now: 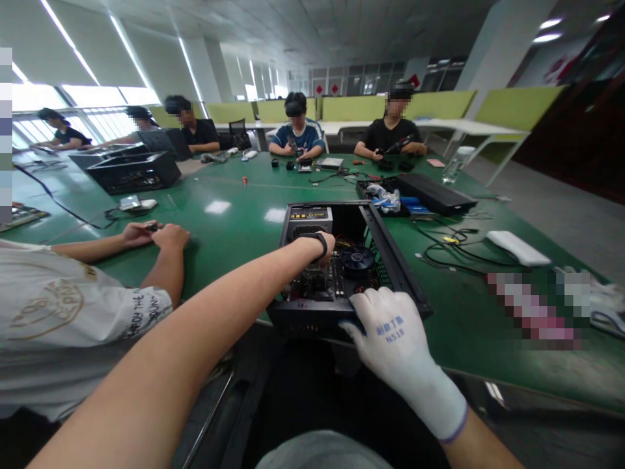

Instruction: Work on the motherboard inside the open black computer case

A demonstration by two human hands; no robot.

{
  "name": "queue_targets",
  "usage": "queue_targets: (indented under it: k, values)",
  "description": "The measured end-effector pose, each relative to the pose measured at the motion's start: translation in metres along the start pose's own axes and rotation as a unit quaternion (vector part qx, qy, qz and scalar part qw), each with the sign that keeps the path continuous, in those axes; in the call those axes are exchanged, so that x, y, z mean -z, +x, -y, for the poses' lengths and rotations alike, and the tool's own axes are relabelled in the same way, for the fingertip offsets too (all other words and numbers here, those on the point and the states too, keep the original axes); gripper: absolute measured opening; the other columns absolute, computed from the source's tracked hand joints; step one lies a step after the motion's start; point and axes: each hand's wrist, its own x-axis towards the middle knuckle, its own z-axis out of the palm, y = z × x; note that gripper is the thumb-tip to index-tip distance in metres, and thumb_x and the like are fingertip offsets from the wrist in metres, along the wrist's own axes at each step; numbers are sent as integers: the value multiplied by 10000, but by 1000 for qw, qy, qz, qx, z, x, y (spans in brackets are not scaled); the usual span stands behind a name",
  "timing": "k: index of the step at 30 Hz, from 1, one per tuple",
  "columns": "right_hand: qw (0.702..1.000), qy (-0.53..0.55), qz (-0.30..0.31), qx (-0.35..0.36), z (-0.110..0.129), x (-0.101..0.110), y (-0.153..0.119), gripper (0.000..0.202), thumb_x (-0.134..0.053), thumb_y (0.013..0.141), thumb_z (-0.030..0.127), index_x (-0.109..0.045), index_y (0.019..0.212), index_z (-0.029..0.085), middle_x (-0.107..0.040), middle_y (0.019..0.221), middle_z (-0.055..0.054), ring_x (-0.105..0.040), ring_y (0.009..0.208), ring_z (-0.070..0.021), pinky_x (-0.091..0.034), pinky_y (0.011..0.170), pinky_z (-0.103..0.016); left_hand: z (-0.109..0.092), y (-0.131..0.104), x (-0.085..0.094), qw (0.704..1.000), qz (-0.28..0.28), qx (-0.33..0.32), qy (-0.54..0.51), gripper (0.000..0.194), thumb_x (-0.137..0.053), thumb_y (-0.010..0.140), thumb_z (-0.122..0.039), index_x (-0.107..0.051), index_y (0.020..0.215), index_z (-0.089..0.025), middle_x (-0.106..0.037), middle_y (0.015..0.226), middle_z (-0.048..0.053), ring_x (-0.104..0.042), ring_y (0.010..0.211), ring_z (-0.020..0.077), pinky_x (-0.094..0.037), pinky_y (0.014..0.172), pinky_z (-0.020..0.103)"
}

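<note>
An open black computer case lies at the table's near edge, with a power supply at its back left and a round black fan inside. My bare left hand reaches down into the case between these two; a dark band circles the wrist, and the fingers are hidden. In a white glove, my right hand grips the near right edge of the case, its fingers over the rim and its thumb on the front side.
Black cables and a white box lie right of the case. Behind it is a black tray with gloves. At left, a person's hands hold a small part. Other people sit across the green table.
</note>
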Motion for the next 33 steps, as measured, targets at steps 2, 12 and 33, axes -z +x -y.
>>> queue_targets:
  k: [2, 12, 33]
  values:
    - [1000, 13, -4, 3, 1, 2, -11, 239, -714, 804, 408, -613, 917, 225, -606, 829, -43, -469, 798, -228, -201, 701, -347, 2, 8, -10, 1000, 9, 3, 1, 491, -879, 559, -249, -785, 1023, -118, -753, 1064, 154, -685, 1030, 312, -540, 916, 320]
    - [999, 39, -24, -2, 3, 0, -20, 221, -725, 780, 381, -622, 901, 227, -595, 807, -42, -444, 766, -221, -193, 690, -350, 5, 34, -42, 996, 79, -4, 43, 589, -888, 543, -250, -757, 1107, -143, -749, 1116, 118, -693, 1051, 277, -538, 942, 306]
    - [1000, 23, -16, -6, 5, 4, -21, 209, -706, 790, 376, -619, 898, 221, -596, 800, -54, -461, 774, -229, -197, 688, -358, 10, 44, -48, 998, 51, 27, -26, 669, -919, 478, -362, -760, 1053, -58, -753, 1057, 178, -676, 1041, 330, -526, 969, 358]
